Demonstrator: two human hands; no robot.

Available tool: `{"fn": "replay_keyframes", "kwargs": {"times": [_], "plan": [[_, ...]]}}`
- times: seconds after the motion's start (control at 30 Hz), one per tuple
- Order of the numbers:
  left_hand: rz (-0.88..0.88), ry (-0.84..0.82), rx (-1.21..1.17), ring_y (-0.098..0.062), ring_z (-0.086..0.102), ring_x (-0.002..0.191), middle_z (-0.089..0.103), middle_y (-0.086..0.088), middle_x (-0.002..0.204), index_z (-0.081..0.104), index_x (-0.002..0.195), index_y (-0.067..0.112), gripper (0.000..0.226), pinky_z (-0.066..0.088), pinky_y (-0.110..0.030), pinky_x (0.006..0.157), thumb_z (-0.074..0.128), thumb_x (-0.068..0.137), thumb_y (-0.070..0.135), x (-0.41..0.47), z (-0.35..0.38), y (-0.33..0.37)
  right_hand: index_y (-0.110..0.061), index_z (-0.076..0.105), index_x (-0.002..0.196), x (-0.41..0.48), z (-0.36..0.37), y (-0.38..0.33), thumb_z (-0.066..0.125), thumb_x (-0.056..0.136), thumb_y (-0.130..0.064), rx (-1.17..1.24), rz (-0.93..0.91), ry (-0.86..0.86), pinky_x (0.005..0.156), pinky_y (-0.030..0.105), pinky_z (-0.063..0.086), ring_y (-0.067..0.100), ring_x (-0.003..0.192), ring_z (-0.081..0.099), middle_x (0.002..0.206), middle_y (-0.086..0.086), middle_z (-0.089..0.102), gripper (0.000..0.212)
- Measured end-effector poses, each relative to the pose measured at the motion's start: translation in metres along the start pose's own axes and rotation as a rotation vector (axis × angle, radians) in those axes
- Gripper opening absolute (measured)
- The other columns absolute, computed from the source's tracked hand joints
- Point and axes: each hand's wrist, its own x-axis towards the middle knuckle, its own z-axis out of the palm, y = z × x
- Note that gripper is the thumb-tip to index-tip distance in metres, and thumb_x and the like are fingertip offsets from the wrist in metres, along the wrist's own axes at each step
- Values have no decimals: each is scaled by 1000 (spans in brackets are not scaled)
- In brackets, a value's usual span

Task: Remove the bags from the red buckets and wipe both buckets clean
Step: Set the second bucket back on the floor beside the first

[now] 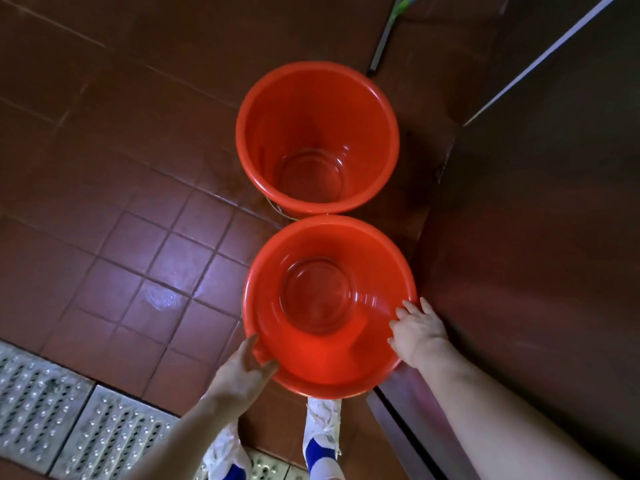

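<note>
Nearest, the left hand (242,370) lies loosely spread against the outer rim of the near red bucket (329,363), while the right hand (419,332) hooks its fingers over the rim on the opposite side. This bucket stands on the tiled floor (156,271), touching the far red bucket (318,109). Neither shows a bag, so removal looks done. No cloth is in sight, so I cannot tell whether wiping is finished.

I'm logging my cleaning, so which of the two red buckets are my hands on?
The near bucket, by your feet: the right hand lies over its rim, the left hand touches its edge. The far bucket stands untouched.
</note>
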Motion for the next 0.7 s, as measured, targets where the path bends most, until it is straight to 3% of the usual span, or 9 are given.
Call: {"fn": "replay_keyframes", "kwargs": {"times": [0.17,0.37,0.47,0.6,0.7], "plan": [[41,151,26,-27,52,127,52,-9,141,37,147,22,75,41,-38,104,64,82,47,22,-55,58,-26,31,149,8,-63,10,38,100,-44,188,-58,232,121,44,3,21,149,13,157,2,29,52],[103,310,78,-28,50,130,49,-14,145,38,148,15,68,39,-37,103,68,89,31,85,-103,141,-24,24,151,46,-156,27,43,99,-41,283,-63,451,121,44,5,23,148,12,160,4,20,58],[109,319,98,-31,47,132,46,-17,146,34,150,15,70,42,-42,103,67,90,30,114,-116,173,-24,24,152,72,-181,26,43,99,-42,324,-47,442,121,45,4,24,149,10,161,3,19,59],[75,281,109,-38,56,118,54,-19,136,38,147,21,85,45,-41,92,57,72,57,140,-126,204,-23,24,152,100,-192,22,41,100,-42,366,-33,393,122,45,1,24,150,7,161,3,19,58],[121,231,234,-38,59,110,59,-14,131,43,142,28,59,47,-41,89,59,89,49,156,-123,213,-21,30,150,109,-187,22,40,100,-42,411,-9,362,122,45,1,23,150,7,159,3,24,55]]}}
